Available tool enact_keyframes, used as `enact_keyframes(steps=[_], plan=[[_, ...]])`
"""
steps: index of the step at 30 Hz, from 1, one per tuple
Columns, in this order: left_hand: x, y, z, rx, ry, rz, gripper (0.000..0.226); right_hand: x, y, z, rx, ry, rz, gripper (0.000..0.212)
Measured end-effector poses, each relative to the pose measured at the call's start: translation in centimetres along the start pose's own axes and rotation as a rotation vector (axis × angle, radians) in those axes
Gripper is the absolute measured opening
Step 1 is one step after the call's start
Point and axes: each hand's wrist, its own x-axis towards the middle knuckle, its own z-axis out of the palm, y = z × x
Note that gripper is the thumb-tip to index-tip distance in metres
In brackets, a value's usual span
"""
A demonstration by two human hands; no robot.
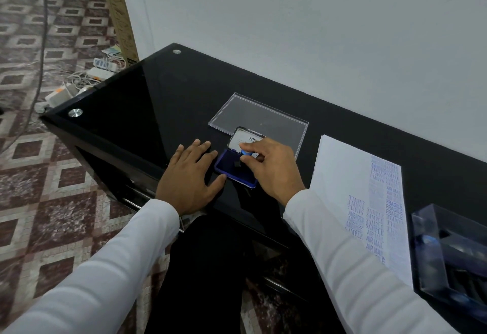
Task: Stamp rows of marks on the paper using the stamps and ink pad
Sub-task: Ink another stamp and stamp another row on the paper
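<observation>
On glossy black table (pixel 163 91), right hand (pixel 271 167) pinching round blue-topped stamp (pixel 247 152) onto rectangular ink pad (pixel 229 169), left hand (pixel 188 175) flat.

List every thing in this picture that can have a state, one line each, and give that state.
Ink pad: open, lid raised behind it.
Stamp: pinched upright, face down on the pad.
Right hand: fingers pinching the stamp.
Left hand: flat on the table, against the pad.
Paper: partly stamped.
Clear tray: holding nothing.
Stamp box: open.
</observation>
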Motion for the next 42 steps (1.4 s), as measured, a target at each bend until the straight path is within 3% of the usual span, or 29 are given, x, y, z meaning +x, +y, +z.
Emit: enact_keyframes(steps=[6, 11, 23, 31, 42], plan=[[0.3, 0.2, -0.7, -0.05, -0.044, -0.021, 0.076, -0.3, -0.1, 0.2, 0.012, 0.017, 0.013, 0.03], [0.7, 1.3, -1.3, -0.114, -0.029, -0.035, 0.074, -1.2, 0.3, -0.6, 0.058, 0.125, 0.028, 0.029], [3.2, 11.7, -1.2, -0.2, -0.026, 0.175, 0.073, -5.6, 5.1, -7.8, 0.051, 0.344, 0.134, 0.025], [4.1, 17.8, 1.0, -0.218, -0.1, 0.265, 0.068, -8.1, 8.8, -12.1, -0.011, 0.384, 0.283, 0.028], [6.1, 22.2, 4.0, -0.224, -0.176, 0.3, 0.063, -9.3, 12.8, -14.4, -0.057, 0.396, 0.324, 0.027]])
